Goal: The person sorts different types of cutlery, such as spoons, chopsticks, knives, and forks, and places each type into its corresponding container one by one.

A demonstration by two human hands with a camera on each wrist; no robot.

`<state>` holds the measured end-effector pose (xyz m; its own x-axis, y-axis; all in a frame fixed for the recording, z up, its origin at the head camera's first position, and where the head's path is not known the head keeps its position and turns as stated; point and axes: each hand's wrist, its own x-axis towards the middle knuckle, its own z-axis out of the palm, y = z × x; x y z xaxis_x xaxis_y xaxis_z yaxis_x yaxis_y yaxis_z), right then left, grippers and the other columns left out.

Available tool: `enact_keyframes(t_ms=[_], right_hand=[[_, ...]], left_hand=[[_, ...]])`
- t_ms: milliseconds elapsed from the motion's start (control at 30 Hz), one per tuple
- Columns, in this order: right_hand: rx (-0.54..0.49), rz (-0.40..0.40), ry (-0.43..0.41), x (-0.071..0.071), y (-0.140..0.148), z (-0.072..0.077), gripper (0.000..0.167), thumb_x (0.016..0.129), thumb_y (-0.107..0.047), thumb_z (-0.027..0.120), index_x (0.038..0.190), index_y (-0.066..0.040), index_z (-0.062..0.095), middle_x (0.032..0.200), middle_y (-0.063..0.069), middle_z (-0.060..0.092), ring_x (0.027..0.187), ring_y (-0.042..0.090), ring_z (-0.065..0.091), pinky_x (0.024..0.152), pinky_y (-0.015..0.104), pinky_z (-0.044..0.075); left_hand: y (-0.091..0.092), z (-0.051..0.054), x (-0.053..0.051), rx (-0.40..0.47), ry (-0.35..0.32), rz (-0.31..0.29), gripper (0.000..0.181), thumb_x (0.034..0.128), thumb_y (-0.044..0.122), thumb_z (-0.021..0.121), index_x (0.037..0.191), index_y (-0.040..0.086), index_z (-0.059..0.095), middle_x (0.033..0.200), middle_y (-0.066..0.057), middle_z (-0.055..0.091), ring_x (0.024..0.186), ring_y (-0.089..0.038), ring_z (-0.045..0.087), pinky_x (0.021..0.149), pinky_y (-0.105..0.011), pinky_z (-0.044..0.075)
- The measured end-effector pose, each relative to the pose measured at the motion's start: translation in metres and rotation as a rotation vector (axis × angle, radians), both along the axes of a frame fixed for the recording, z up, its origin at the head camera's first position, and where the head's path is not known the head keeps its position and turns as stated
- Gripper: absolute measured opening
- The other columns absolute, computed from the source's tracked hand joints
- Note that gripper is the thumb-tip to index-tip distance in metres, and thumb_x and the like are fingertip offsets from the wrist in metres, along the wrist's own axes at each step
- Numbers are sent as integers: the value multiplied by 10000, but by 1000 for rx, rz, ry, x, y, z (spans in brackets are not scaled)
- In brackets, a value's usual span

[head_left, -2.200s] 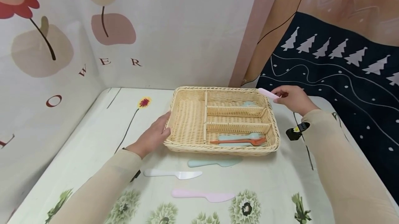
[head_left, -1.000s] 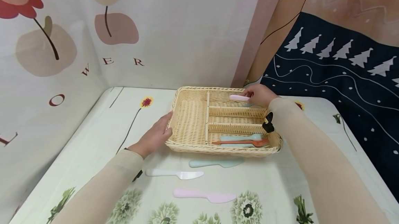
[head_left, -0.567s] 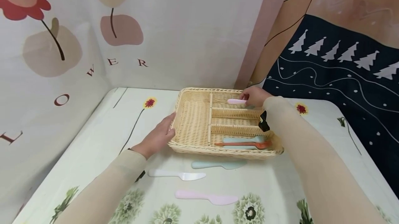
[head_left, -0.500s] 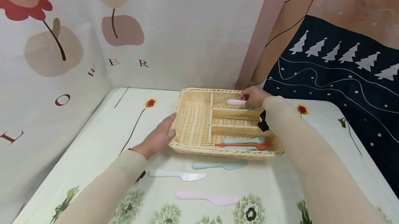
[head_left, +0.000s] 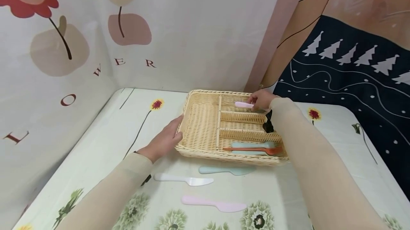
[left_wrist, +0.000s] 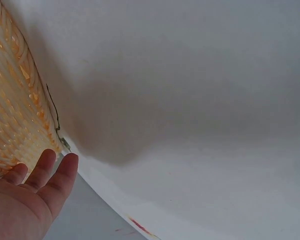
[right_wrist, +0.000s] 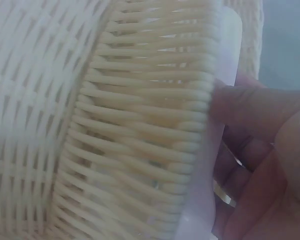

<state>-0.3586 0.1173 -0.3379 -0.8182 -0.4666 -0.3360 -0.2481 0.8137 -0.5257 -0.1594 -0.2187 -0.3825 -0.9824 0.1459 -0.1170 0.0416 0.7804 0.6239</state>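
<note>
A wicker basket with divided compartments stands on the table. My left hand rests against its left end; in the left wrist view the fingers lie fairly straight beside the woven wall. At the back right compartment, my right hand pinches a pink piece of cutlery with its handle pointing left. Its other end is hidden by the hand, so its kind does not show. The right wrist view has the pink handle behind a woven divider, between thumb and fingers.
An orange fork lies with light blue cutlery in the front compartment. Before the basket lie a light blue knife, a white knife and a pink knife. Printed curtains stand behind the table.
My right hand has carried the pink cutlery from beyond the basket's right rim leftward and down into the back compartment. The left hand has stayed at the basket's left end.
</note>
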Motion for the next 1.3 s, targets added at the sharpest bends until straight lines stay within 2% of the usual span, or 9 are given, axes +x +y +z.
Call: enact_keyframes(t_ms=[233, 333, 433, 600, 667, 767, 933, 1100, 1300], right_hand=[[12, -4, -40, 1, 2, -2, 152, 842, -31, 694, 991, -64, 697, 909, 77, 538, 874, 244, 476, 718, 322, 412], [10, -15, -69, 3, 3, -2, 171, 840, -25, 691, 1005, -67, 711, 941, 90, 532, 910, 258, 468, 715, 309, 420], [7, -7, -62, 6, 3, -1, 204, 846, -17, 682, 1045, -47, 713, 973, 96, 539, 915, 246, 466, 717, 283, 428], [-26, -10, -85, 6, 4, 0, 253, 857, 10, 654, 1106, -8, 692, 937, 93, 566, 772, 188, 504, 614, 243, 445], [-44, -26, -105, 5, 5, 0, 271, 856, 19, 652, 1124, -3, 685, 938, 93, 574, 764, 183, 512, 605, 239, 458], [-55, -31, -107, 4, 7, 0, 273, 847, 20, 660, 1117, -10, 684, 944, 85, 585, 815, 192, 518, 650, 240, 464], [-48, -12, -57, 6, 10, 3, 246, 855, 21, 625, 1090, -20, 684, 917, 68, 601, 851, 199, 521, 691, 251, 447], [-102, -36, -30, 13, 12, 11, 300, 878, 27, 611, 1173, -4, 656, 1006, 108, 621, 920, 224, 520, 774, 271, 479], [-171, -52, 33, 22, 14, 20, 336, 913, -9, 594, 1247, 26, 609, 1163, 186, 610, 1064, 295, 524, 960, 427, 464]], left_hand=[[0, 1, 0, -11, -6, 2, 648, 984, 236, 346, 1561, 95, 88, 1610, -113, 144, 1476, -302, 123, 1175, -473, 149], [0, 1, 0, -11, -13, 5, 652, 982, 242, 346, 1563, 102, 84, 1612, -107, 139, 1476, -301, 121, 1175, -473, 150], [1, 1, 1, -11, -14, 7, 656, 980, 246, 348, 1563, 106, 83, 1613, -103, 139, 1476, -300, 123, 1175, -473, 151], [1, 1, 1, -7, 7, -2, 652, 983, 240, 361, 1561, 92, 97, 1609, -109, 150, 1473, -306, 137, 1174, -476, 156], [0, 1, 1, -5, 15, -5, 651, 984, 239, 366, 1559, 85, 103, 1607, -113, 157, 1471, -307, 144, 1173, -474, 160], [0, 1, 1, -5, 24, -8, 651, 982, 234, 369, 1557, 74, 109, 1604, -123, 165, 1469, -313, 150, 1173, -475, 161], [2, 2, 1, -10, 24, -14, 652, 980, 229, 370, 1556, 70, 108, 1603, -129, 164, 1468, -318, 151, 1172, -476, 161], [2, 3, 1, -10, 9, -7, 655, 979, 239, 361, 1559, 84, 100, 1606, -120, 158, 1471, -306, 143, 1174, -469, 159], [1, 3, 1, -11, -4, -4, 656, 978, 237, 351, 1560, 84, 89, 1609, -120, 145, 1473, -309, 134, 1174, -474, 155]])
